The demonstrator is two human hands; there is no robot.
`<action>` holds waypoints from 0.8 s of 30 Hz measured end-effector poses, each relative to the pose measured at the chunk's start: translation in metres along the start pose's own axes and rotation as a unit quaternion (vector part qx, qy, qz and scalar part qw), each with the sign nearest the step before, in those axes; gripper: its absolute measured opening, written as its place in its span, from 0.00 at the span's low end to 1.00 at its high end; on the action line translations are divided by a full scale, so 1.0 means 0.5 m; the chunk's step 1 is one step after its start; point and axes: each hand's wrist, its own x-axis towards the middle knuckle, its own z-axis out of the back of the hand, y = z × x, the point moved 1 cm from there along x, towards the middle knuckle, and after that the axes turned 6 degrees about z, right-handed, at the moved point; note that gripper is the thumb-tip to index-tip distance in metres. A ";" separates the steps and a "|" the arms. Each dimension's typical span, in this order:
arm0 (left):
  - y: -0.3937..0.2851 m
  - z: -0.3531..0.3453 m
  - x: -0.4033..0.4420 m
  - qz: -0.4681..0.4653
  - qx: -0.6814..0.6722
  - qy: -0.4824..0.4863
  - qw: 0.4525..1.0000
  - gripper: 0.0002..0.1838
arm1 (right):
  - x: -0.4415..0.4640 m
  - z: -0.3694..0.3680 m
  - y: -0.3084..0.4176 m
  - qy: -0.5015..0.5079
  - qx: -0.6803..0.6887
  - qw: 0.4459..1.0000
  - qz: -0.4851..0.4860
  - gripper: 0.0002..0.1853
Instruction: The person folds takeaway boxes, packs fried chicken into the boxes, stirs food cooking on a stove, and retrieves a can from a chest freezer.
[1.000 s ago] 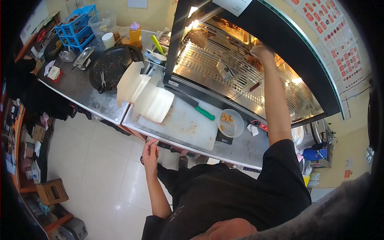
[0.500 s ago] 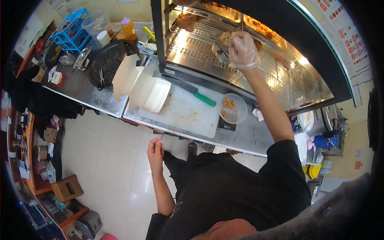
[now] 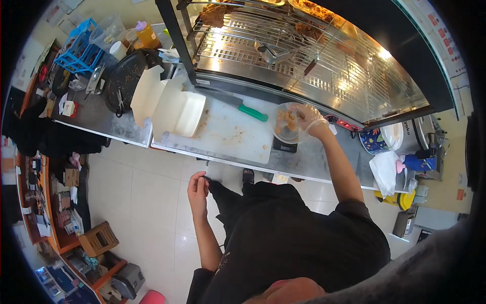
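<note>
My right hand (image 3: 311, 120), in a clear plastic glove, is over the right side of a clear round bowl (image 3: 279, 133). Its fingers are bunched around what looks like crumbly fried food, partly hidden by the glove. More golden-brown food bits (image 3: 287, 121) lie in the bowl, which sits on a small black scale (image 3: 285, 146). My bare left hand (image 3: 198, 185) hangs before the counter edge, fingers loosely bent and nothing visible in them. Left of the bowl, a green-handled knife (image 3: 252, 112) rests on the white cutting board (image 3: 238, 148), near an open paper box (image 3: 189, 115).
Behind the counter stands a lit warming cabinet (image 3: 243, 63) with wire racks, food and metal tongs (image 3: 273, 53). A black pan (image 3: 123, 81) with scissors, a blue rack (image 3: 81, 50) and a sauce bottle (image 3: 147, 35) are at the left. A rice cooker (image 3: 412, 134) is at the right.
My right hand has come out of the warming cabinet and down to the bowl. The view has shifted slightly. My left hand stays in nearly the same place.
</note>
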 end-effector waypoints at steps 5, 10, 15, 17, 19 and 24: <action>-0.010 -0.026 -0.001 -0.004 0.008 0.011 1.000 0.10 | 0.013 -0.040 -0.110 -0.053 -0.032 0.989 0.136 0.21; 0.007 -0.022 -0.005 -0.015 0.009 0.016 1.000 0.10 | 0.008 -0.021 -0.100 -0.052 -0.057 0.985 0.155 0.20; 0.011 -0.017 -0.011 -0.006 0.014 0.003 1.000 0.10 | 0.011 -0.008 -0.092 -0.015 -0.044 0.989 0.138 0.20; 0.009 -0.017 -0.012 -0.007 0.012 0.004 1.000 0.10 | 0.009 -0.010 -0.092 -0.013 -0.021 0.994 0.110 0.20; 0.008 -0.017 -0.009 -0.009 0.011 0.006 1.000 0.10 | -0.004 -0.002 -0.075 -0.031 -0.002 0.994 0.104 0.19; 0.011 -0.021 -0.001 -0.011 0.006 0.013 1.000 0.10 | -0.012 0.021 -0.082 -0.134 -0.007 0.983 0.129 0.21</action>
